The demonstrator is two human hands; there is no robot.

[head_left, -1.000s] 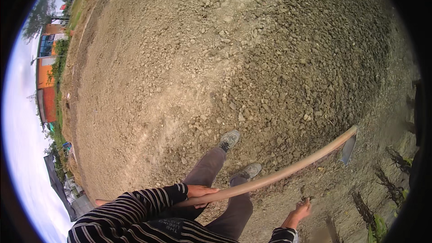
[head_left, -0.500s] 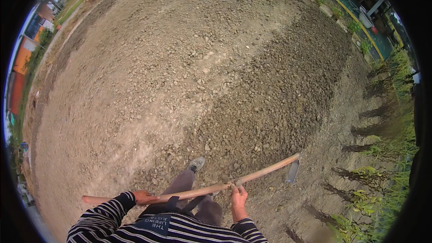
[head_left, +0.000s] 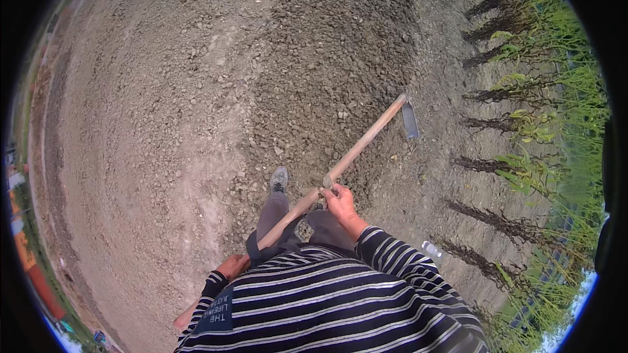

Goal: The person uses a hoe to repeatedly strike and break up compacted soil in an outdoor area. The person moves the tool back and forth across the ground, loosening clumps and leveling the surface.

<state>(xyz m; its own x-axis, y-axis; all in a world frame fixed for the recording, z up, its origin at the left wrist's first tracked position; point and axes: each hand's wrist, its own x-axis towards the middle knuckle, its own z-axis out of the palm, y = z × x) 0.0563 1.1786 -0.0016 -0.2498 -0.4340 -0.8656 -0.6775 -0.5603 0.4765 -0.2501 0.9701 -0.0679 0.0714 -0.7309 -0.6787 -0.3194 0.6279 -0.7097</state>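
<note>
A hoe with a long pale wooden handle (head_left: 366,138) slants across my front, its flat metal blade (head_left: 410,120) at the far right end, over the soil. Beside my right hand the handle has a visible gap and offset between two lengths; whether it is fully broken I cannot tell. My right hand (head_left: 343,205) is closed, its thumb and fingers pinching at that gap. Lower down, my left hand (head_left: 233,266) is wrapped round the lower handle length (head_left: 288,220). The handle's butt end sticks out past my left forearm, partly covered by the striped sleeve.
Dark, cloddy loosened soil (head_left: 327,59) lies ahead, beside paler, drier ground (head_left: 144,104) on the left. A row of leafy plants with dark, withered lower stems (head_left: 487,165) runs along the right. A small clear object (head_left: 432,250) lies near my right elbow. My shoe (head_left: 279,178) rests on soil.
The view has swung, bringing more of the plant row into sight. The hoe now slants more steeply, its blade farther ahead. Both hands stay at the handle, the right one at the gap.
</note>
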